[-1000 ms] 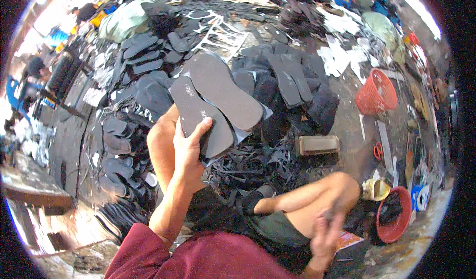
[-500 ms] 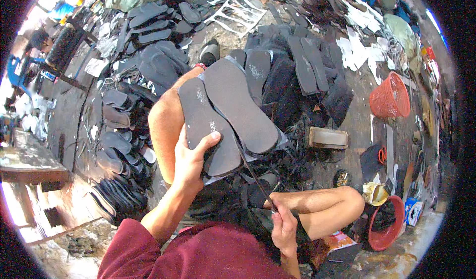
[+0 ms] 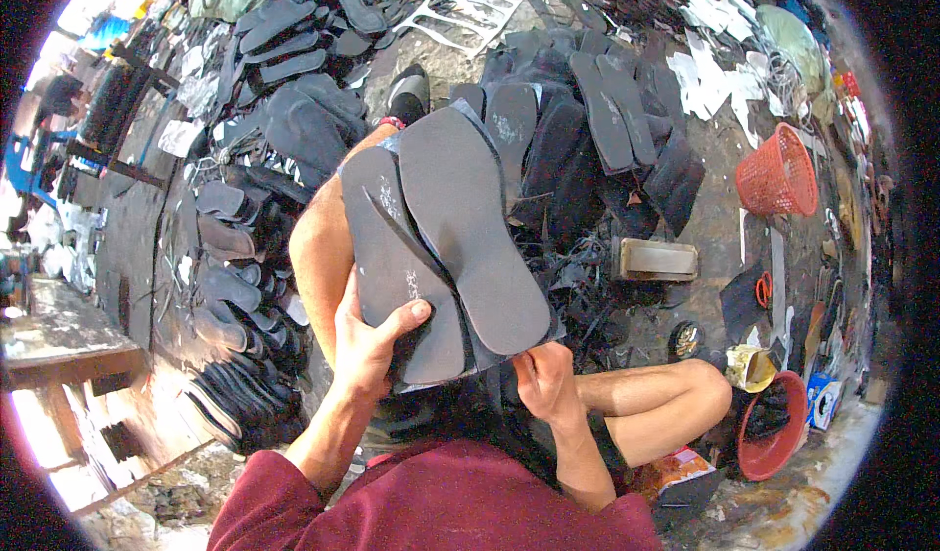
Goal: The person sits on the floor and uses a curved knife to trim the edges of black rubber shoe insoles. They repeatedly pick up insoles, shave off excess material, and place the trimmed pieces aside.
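My left hand (image 3: 370,340) grips the near left edge of a pair of dark grey shoe soles, its thumb pressed on top of the left sole (image 3: 377,267). The right sole (image 3: 470,228) lies close beside it, and bits of a thin backing sheet show round their edges. A narrow dark strip (image 3: 397,223) lies slantwise over the left sole. Closed fingers of my right hand (image 3: 546,383) are at the near right corner, by the right sole's rounded end. What they hold is hidden.
Several dark soles (image 3: 607,110) and sheet pieces lie ahead, with stacked footwear (image 3: 225,287) at left. To the right are a red basket (image 3: 778,174), a whitish block (image 3: 658,259), orange-handled scissors (image 3: 764,289) and a red bucket (image 3: 774,429). A wooden bench (image 3: 69,335) stands at far left.
My right hand has moved up to the soles' near right corner; the thin dark piece between it and the soles no longer shows there. A dark strip now lies across the left sole.
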`<action>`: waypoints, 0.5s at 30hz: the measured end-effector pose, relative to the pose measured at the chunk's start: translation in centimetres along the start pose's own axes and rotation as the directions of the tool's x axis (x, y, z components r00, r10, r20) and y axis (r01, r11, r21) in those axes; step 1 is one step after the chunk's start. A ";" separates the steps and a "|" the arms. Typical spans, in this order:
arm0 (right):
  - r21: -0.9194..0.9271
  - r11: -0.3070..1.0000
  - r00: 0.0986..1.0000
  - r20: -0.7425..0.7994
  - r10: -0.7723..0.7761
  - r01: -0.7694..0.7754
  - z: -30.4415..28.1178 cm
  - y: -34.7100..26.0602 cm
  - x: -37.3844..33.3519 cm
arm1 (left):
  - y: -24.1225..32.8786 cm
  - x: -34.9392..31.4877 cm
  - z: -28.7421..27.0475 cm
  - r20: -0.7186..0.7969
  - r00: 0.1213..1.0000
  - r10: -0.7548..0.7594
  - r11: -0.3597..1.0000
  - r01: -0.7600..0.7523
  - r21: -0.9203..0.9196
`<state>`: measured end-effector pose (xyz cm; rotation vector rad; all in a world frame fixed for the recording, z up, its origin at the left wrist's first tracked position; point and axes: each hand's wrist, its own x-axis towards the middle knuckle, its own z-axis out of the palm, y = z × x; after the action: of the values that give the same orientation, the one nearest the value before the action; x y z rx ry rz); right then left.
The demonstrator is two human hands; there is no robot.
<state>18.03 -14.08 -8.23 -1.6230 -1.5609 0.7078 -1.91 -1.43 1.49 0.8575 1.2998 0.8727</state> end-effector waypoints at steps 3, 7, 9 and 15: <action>0.115 0.993 1.000 -0.021 -0.014 0.016 -0.4 -0.7 2.4 | -0.1 0.0 -0.4 0.008 1.000 -0.003 1.000 0.003 0.020; 0.630 0.756 0.978 0.024 0.208 -0.176 3.7 0.7 3.0 | -0.6 -0.2 -0.6 0.038 0.999 -0.011 1.000 0.011 0.020; 0.412 0.909 0.984 -0.128 0.125 -0.062 5.8 -0.3 5.1 | -0.8 -0.2 -0.2 0.057 0.998 -0.020 1.000 0.020 0.007; 0.181 0.982 0.932 -0.361 0.007 0.063 5.6 -2.2 14.2 | -0.7 -0.5 0.5 0.111 0.994 -0.006 1.000 0.005 0.012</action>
<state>13.54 0.72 -7.91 -1.4871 -1.2109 0.4912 -1.37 -2.20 1.15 0.8988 1.2113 0.8024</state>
